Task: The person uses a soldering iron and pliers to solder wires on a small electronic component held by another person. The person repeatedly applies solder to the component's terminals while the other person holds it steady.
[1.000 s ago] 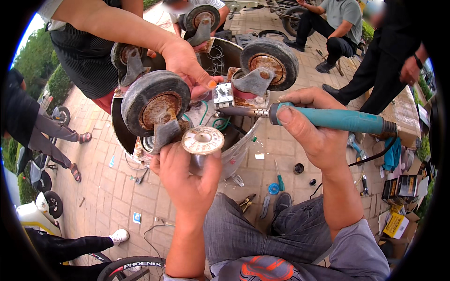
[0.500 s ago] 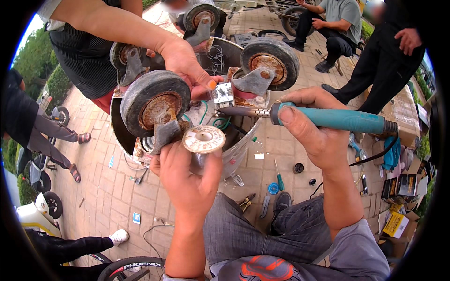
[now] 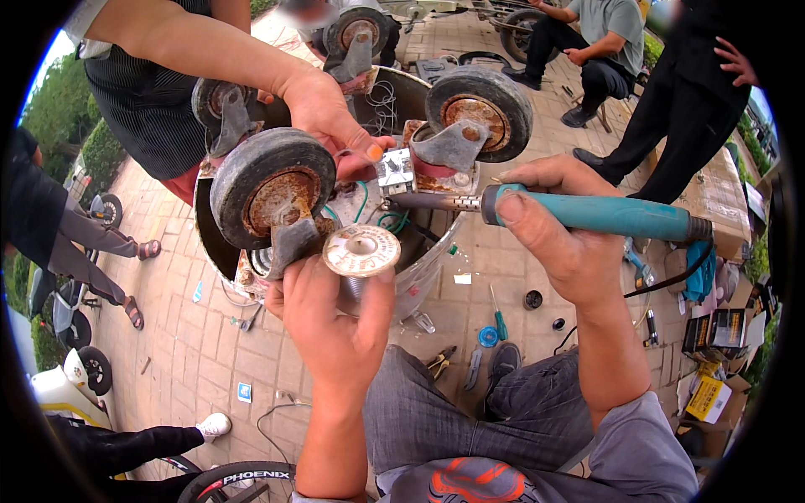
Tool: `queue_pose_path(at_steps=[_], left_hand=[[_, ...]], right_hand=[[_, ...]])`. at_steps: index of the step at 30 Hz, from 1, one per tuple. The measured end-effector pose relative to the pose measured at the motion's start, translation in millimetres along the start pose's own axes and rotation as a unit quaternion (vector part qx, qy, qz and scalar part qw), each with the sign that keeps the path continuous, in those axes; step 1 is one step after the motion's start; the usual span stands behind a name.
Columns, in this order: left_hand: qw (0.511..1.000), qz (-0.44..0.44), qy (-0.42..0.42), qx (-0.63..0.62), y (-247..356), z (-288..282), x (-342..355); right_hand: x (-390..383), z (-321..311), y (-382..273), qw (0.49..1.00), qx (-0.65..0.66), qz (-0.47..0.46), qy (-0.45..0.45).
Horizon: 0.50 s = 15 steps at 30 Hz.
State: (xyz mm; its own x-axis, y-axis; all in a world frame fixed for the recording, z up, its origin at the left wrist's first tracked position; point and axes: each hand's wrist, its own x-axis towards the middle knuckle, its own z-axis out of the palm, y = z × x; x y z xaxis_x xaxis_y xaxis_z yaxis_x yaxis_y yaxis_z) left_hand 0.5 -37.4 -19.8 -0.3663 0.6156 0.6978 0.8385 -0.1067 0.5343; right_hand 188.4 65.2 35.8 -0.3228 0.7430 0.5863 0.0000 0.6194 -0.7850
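Observation:
My left hand (image 3: 340,327) grips a solder spool (image 3: 360,256) beside a rusty caster wheel (image 3: 260,189). My right hand (image 3: 558,260) is wrapped round a teal-handled soldering iron (image 3: 620,214), whose dark tip lies at the lower edge of a small metal component (image 3: 394,169). Another person's hand (image 3: 327,117) reaches from the upper left to that component. All this is over an upturned round metal housing (image 3: 419,285) with several casters on it and green wires inside. Whether the iron's tip touches metal or wire is too small to tell.
A screwdriver (image 3: 499,318), pliers (image 3: 440,360) and small parts lie on the paving below. At right are cardboard boxes (image 3: 713,402). People stand or squat around, one in dark trousers (image 3: 671,126) at upper right. A bicycle wheel (image 3: 235,478) is at lower left.
The housing, component and iron tip have shifted very slightly left. The hand of the standing person at upper right has risen and its fingers have spread. My hands keep their grips.

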Motion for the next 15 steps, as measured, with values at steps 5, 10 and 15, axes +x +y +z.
queue_pose_path(at_steps=[5, 10, 15], left_hand=[[1.0, -0.003, -0.009, 0.006, 1.5, -0.5, 0.1], [1.0, -0.004, -0.01, 0.011, 2.5, -0.6, 0.8], [1.0, -0.007, -0.019, 0.006, 3.6, -1.9, 0.3]], right_hand=[[0.3, 0.2, 1.0, 1.0, 0.014, -0.009, 0.006], [0.6, -1.2, 1.1, 1.0, 0.0, -0.013, -0.002], [0.8, -1.1, 1.9, 1.0, 0.01, -0.015, 0.004]])
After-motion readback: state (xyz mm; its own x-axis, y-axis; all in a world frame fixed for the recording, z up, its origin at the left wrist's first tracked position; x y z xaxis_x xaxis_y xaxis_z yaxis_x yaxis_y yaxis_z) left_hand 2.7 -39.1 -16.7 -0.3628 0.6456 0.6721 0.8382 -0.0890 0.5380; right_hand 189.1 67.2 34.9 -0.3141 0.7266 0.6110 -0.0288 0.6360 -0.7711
